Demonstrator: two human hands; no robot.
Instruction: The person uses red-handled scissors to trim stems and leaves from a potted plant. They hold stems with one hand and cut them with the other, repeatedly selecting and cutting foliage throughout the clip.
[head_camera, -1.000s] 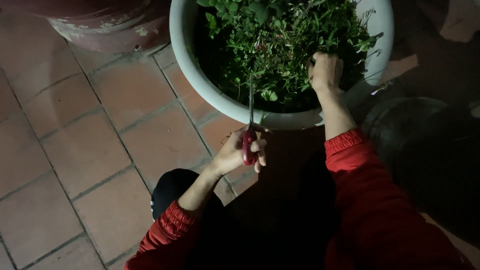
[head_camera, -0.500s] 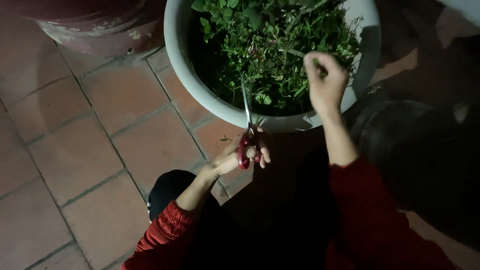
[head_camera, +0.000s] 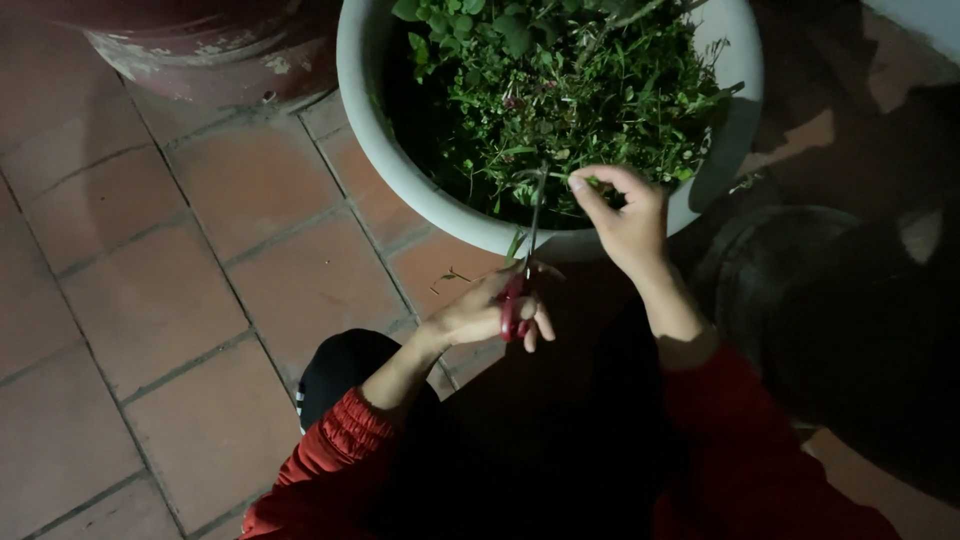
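My left hand (head_camera: 485, 312) grips red-handled scissors (head_camera: 523, 262), blades pointing up over the near rim of a large white pot (head_camera: 400, 160). The pot is full of small-leaved green plants (head_camera: 560, 80). My right hand (head_camera: 625, 220) pinches a thin green stem just above the near rim, right beside the scissor tips. The blades reach the same stem. Both sleeves are red.
A weathered reddish pot (head_camera: 200, 50) stands at the top left. Terracotta floor tiles (head_camera: 180, 300) cover the left side. A dark round container (head_camera: 830, 300) sits to the right in shadow. My dark-trousered knee (head_camera: 345, 365) is below the left hand.
My right hand has come back from deep in the plants to the near rim, pinching a stem. The scissors in my left hand stay near the rim, blades now meeting that stem.
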